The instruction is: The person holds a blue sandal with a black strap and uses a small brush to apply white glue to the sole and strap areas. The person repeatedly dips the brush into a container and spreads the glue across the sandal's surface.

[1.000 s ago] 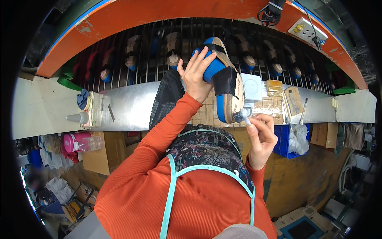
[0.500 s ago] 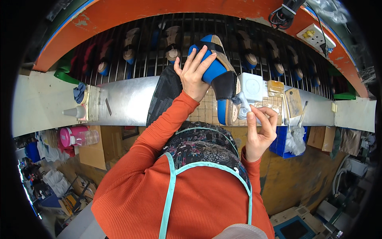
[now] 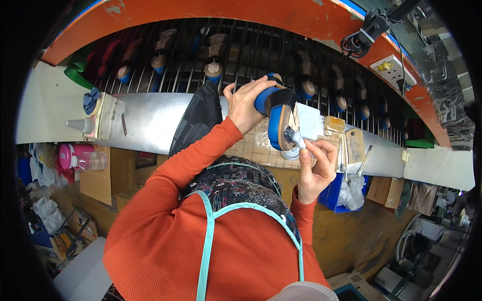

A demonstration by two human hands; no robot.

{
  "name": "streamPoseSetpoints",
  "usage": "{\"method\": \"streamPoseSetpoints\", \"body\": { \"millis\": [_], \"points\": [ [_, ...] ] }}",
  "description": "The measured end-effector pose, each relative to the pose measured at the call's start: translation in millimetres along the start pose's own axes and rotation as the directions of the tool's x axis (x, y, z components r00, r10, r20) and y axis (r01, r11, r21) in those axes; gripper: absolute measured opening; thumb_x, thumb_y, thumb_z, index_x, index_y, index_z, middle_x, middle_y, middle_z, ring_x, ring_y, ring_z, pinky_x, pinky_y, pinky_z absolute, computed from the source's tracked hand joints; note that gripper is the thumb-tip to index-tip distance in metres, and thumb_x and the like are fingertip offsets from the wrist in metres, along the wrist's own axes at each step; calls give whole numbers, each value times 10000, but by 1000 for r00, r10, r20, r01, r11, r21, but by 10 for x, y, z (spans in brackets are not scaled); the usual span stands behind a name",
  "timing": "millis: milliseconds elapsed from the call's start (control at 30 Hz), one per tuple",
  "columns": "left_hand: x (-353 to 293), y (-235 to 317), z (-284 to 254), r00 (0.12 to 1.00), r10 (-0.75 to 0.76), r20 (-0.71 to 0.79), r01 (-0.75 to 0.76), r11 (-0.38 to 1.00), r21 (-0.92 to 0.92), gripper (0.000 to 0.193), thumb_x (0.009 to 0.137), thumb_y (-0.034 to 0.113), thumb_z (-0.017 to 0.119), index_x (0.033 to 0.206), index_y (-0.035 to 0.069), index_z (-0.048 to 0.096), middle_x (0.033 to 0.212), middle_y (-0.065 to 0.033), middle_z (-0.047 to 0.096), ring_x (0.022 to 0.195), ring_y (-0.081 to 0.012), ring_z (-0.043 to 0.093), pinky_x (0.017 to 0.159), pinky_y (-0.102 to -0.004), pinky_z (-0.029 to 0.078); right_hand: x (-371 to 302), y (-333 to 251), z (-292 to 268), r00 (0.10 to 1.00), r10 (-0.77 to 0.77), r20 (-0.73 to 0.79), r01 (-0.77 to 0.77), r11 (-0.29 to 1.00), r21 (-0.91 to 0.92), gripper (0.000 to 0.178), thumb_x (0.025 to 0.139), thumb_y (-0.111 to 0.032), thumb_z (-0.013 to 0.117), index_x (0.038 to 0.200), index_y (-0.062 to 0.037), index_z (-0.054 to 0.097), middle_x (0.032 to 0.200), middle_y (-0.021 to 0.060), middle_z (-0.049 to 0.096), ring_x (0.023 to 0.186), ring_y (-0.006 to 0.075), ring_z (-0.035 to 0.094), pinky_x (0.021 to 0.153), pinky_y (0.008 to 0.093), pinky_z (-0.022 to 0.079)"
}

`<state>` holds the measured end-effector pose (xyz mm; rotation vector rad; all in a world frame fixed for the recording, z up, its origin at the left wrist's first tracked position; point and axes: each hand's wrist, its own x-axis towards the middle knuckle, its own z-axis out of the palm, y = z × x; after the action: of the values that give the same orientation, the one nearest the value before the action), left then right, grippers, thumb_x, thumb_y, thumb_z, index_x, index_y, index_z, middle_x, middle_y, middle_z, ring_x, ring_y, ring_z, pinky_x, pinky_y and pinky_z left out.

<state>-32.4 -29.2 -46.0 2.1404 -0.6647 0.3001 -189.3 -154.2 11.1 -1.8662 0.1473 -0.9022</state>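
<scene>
My left hand (image 3: 246,106) grips a blue shoe last (image 3: 274,124) with black straps and a tan insole, tilted over the bench. Its fingers wrap around the far part of the last. My right hand (image 3: 317,168) pinches a short, whitish brush-like tool (image 3: 297,139) between thumb and fingers. The tool's dark tip touches the underside of the last at its near end. Below the last, a small round pale container (image 3: 289,154) is partly hidden. Next to it stands a white box-shaped block (image 3: 309,122).
Behind the bench, a rack of metal rods (image 3: 193,60) holds several lasted shoes. Black mesh cloth (image 3: 197,120) lies left of my hand. Amber blocks (image 3: 334,124), a wooden paddle (image 3: 355,144) and a slim brush (image 3: 366,158) lie rightward. A blue bin (image 3: 329,193) hangs below the edge.
The last has turned and come lower, its near end now tilted toward my right hand. The tool's tip has moved from by the black strap to the near end's underside. My view has shifted.
</scene>
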Motion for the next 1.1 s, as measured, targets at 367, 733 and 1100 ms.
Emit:
{"method": "streamPoseSetpoints", "body": {
  "millis": [367,733,1100],
  "points": [
    [-24,82,-78,916,-51,399,170,948,-270,843,470,164,898,1246,218,573,921,-62,718,926,-297,668,919,-444,341,513,82,-59,973,-151,177,136,986,95,190,787,-11,750,976,0,730,968,77,564,806,142,578,656,233,479],
    [-73,138,-147,582,38,812,570,694,-441,853,450,54,919,1226,12,566,1099,-125,683,1045,-245,644,947,-338,484,706,267,-99,945,-161,285,121,981,151,173,788,-37,751,957,-3,739,935,81,573,812,144,569,657,242,472],
    [-160,201,-19,370,234,899,810,393,-435,800,509,-83,860,1245,2,558,1105,-128,673,1067,-235,630,929,-363,509,567,451,-228,955,-75,288,42,992,118,184,785,-27,747,966,0,738,941,74,580,782,122,567,664,230,473]
  ]
}}
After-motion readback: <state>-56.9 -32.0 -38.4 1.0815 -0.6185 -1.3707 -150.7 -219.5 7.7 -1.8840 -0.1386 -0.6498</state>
